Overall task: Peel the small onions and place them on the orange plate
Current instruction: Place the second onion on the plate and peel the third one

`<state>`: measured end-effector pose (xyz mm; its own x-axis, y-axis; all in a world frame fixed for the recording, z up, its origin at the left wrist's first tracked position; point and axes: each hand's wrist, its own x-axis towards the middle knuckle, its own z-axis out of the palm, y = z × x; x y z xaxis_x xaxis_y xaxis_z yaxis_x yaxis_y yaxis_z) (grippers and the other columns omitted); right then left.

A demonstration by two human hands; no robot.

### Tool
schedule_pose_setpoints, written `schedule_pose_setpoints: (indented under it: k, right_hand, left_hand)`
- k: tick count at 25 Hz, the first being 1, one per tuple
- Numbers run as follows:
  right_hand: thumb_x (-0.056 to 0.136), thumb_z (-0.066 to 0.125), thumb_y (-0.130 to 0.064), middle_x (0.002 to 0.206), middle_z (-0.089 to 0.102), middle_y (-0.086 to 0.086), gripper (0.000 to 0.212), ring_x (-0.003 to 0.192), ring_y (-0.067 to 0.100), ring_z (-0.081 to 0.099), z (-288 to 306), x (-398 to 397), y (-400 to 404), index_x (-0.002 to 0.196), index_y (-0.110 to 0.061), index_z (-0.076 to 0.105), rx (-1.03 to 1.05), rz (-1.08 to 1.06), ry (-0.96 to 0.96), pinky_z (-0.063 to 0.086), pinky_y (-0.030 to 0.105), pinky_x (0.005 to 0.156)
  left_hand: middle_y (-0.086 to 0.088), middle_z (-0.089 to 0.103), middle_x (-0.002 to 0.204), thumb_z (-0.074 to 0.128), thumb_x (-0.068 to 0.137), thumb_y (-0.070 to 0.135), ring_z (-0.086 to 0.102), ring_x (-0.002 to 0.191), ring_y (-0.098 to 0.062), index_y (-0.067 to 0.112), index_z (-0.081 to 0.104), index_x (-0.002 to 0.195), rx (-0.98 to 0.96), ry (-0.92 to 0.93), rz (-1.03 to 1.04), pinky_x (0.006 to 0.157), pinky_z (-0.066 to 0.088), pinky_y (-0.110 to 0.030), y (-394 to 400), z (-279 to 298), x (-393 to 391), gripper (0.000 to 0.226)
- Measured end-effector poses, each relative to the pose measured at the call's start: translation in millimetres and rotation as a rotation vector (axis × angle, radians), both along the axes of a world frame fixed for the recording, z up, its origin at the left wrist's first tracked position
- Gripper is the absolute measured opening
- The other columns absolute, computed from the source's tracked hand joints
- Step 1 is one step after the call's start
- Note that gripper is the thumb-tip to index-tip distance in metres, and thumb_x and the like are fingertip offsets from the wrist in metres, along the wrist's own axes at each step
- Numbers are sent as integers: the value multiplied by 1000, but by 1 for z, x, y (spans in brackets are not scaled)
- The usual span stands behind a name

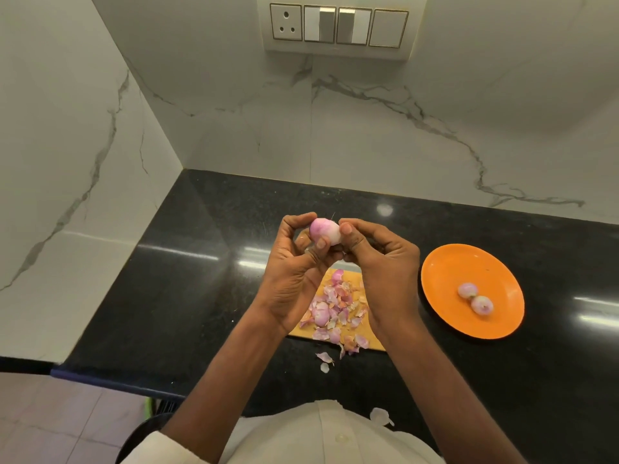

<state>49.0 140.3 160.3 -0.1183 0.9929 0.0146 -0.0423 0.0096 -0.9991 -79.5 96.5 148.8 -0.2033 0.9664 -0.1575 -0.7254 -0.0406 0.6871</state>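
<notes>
Above the cutting board (pixel 368 339), both hands raised over the black counter (pixel 187 249). My left hand (pixel 294 262) cradles the small onion (pixel 324 231), thumb and fingers curled round its lower half. My right hand (pixel 378 256) pinches at its right end with thumb and fingertip, apparently working at the last skin or the root tip; I cannot tell which.

Onion surface: pale pink-white, glossy, looks almost fully peeled. Judgement: light, firm, and slick now the dry skin is off, so it could squirt out of a hard squeeze. Best held around the middle with the left pads, moderate pressure, leaving both ends free for the right hand to pick at.

Below the hands: pile of loose peels (pixel 335 313) on the board, a few flakes spilled onto the counter towards me. One rounder pink piece among the peels may be an unpeeled onion; uncertain.

Orange plate (pixel 445 262) sits to my right, well apart from the board, holding two peeled onions (pixel 475 297) that touch each other.

Step in hand: finishing this onion, then across to the plate.
</notes>
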Motion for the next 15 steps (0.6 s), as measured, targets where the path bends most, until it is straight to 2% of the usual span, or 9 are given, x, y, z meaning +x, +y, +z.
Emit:
schedule_pose_setpoints:
  k: [2, 4, 8, 12, 15]
  right_hand:
    - [95, 74, -19, 108, 77, 0, 19, 105, 16, 74, -1, 0, 3, 112, -14, 80, -6, 24, 5, 64, 34, 87]
    - [95, 74, -21, 105, 76, -2, 17, 101, 15, 73, -2, -1, 5, 110, -13, 80, 66, -26, -78, 64, 36, 85]
    - [98, 72, -22, 100, 77, -5, 16, 94, 9, 73, -4, 1, 9, 109, -14, 79, 184, -128, -242, 65, 34, 79]
    - [95, 75, -19, 110, 74, -6, 23, 103, 7, 69, -3, 10, 9, 117, -16, 78, 281, 28, -279, 58, 20, 85]
    - [93, 77, -16, 113, 73, -6, 28, 105, 4, 67, -4, 13, 10, 120, -17, 77, 350, 33, -337, 54, 14, 83]
  left_hand:
    - [-19, 66, 124, 65, 87, -2, 68, 118, -35, 16, 56, 122, 5, 18, -13, 95, 62, -40, 0, 0, 2, 41]
    - [-21, 64, 126, 67, 86, -1, 69, 116, -34, 15, 56, 120, 17, 42, -9, 92, 63, -39, 0, 2, 6, 40]
    - [-27, 59, 134, 73, 83, 2, 71, 116, -35, 15, 56, 119, 22, 49, 13, 89, 64, -37, 1, 3, 10, 41]
    - [-26, 62, 132, 66, 87, -1, 69, 119, -37, 14, 54, 123, -19, 70, 26, 92, 63, -37, 1, 5, 5, 40]
    - [-23, 66, 129, 65, 91, 5, 72, 113, -38, 15, 52, 132, -56, 31, -35, 89, 63, -40, 2, 7, 7, 44]
